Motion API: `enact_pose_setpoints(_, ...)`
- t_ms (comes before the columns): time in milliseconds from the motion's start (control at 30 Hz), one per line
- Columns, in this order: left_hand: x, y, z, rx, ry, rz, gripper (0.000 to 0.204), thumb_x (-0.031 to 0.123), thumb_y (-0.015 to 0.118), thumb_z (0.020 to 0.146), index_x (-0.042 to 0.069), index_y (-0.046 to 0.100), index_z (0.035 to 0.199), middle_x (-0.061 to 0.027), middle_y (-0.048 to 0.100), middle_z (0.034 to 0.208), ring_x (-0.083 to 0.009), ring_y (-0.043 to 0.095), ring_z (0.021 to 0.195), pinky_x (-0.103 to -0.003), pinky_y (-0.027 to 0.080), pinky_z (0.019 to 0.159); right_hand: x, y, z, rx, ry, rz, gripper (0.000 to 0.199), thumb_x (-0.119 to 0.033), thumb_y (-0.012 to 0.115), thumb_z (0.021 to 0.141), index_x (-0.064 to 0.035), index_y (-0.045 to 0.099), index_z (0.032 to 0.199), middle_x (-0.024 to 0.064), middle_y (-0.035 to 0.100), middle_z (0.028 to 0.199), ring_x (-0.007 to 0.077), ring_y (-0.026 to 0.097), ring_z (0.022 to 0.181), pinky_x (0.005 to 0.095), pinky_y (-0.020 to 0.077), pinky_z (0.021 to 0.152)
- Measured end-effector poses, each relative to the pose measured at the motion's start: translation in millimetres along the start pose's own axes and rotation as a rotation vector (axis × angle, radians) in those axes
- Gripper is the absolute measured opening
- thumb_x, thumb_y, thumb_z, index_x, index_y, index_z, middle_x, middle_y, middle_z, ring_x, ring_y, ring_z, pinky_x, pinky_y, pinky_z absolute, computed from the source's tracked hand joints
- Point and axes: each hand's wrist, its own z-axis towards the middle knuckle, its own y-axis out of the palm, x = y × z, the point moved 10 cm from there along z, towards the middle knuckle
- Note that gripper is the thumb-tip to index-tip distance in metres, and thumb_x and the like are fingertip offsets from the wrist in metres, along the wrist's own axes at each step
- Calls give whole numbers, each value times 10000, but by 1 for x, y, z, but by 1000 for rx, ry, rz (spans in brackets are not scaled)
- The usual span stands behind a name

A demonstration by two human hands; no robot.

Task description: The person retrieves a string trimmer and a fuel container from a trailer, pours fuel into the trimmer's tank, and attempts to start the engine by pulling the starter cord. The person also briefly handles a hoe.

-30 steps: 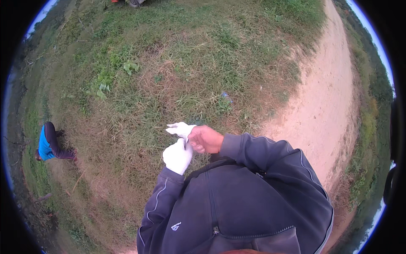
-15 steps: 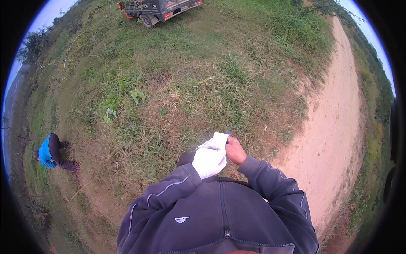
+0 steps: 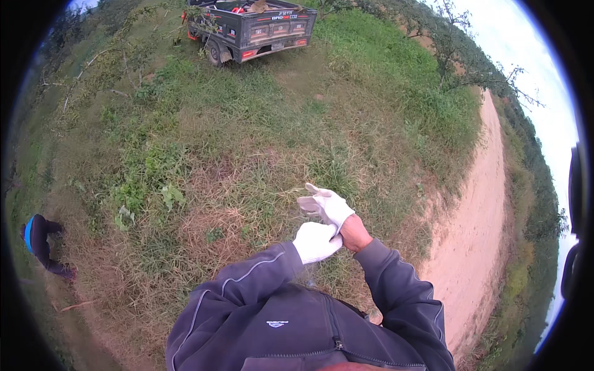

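My left hand [image 3: 314,242] wears a white work glove and is closed at the right wrist, its fingers pinching the cuff of a second white glove. That second glove [image 3: 337,209] covers most of my right hand [image 3: 326,204]; bare wrist shows between its cuff and the dark sleeve [image 3: 378,256]. The right fingers point up and to the left and are spread apart, slightly blurred, with nothing in them. Both hands are in front of my dark zipped jacket [image 3: 297,324], above the grass.
A dark three-wheeled cargo truck [image 3: 266,31] stands on the grass ahead. A person [image 3: 42,244] in blue and dark clothes bends over at the far left. A pale dirt track [image 3: 476,229] runs along the right. Weeds and dry grass [image 3: 241,167] cover the ground; small trees [image 3: 447,46] stand beyond.
My right hand has gone from bare-looking, gripping the white glove's cuff, to wearing a glove. My left hand has shifted from beside it to its wrist. The view has tilted up.
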Motion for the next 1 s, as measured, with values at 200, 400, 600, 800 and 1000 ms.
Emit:
enact_pose_setpoints(200, -47, -116, 197, 20, 235, 0, 215, 297, 729, 997, 98, 726, 916, -133, 700, 713, -381, 739, 670, -495, 601, 654, -180, -34, 163, -49, -325, 160, 417, -137, 592, 1172, 15, 622, 1559, 166, 698, 1550, 251, 665, 1408, 353, 520, 1137)
enact_pose_setpoints(400, -89, -157, 309, 114, 393, 99, 224, 267, 744, 978, 89, 690, 852, -79, 603, 638, -314, 662, 566, -451, 555, 582, -233, -57, 297, -374, -542, -236, 297, -209, 649, 1162, -9, 807, 1313, 154, 840, 1205, 277, 786, 1152, 412, 596, 1026)
enact_pose_setpoints(600, -212, -135, 429, 97, 237, 153, 220, 265, 757, 971, 71, 728, 870, -112, 619, 639, -328, 684, 583, -452, 564, 600, -222, -119, 467, -533, -351, -159, 340, -293, 641, 1168, -23, 808, 1289, 91, 823, 1279, 204, 736, 1232, 400, 553, 1119)
enact_pose_setpoints(800, -318, -108, 573, 133, -93, 226, 230, 283, 710, 1033, 86, 738, 916, -162, 701, 735, -384, 743, 693, -488, 584, 668, -287, -230, 604, -529, -461, -177, 448, -184, 692, 1082, -7, 661, 1492, 136, 761, 1433, 281, 671, 1409, 426, 516, 1219)
enact_pose_setpoints(1000, -358, -85, 735, -55, 41, 230, 307, 334, 674, 1039, 68, 720, 891, -183, 682, 712, -418, 722, 685, -522, 585, 685, -290, -353, 733, -316, 4, 537, 644, -29, 730, 1036, 98, 490, 1620, 266, 594, 1619, 380, 591, 1507, 477, 495, 1254)
